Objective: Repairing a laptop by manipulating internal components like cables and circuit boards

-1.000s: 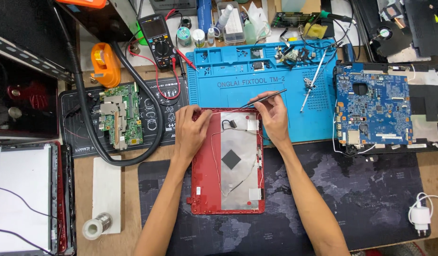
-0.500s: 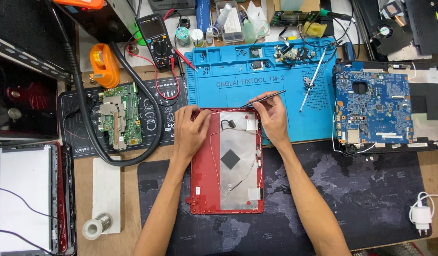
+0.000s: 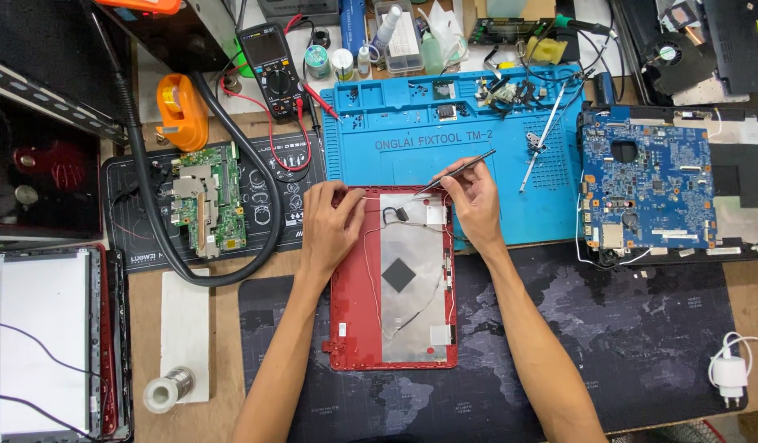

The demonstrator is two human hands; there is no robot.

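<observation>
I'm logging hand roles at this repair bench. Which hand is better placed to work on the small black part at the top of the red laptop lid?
Probably the right hand: it holds the tweezers, tips close to the black part. The left hand lies on the red lid, steadying its top left corner.

Cover corner: the left hand hides the upper left corner of the red laptop cover.
Tweezers tip: too small to tell what it touches on the cover.
Display panel, left of the cover: cut by the frame edge.
</observation>
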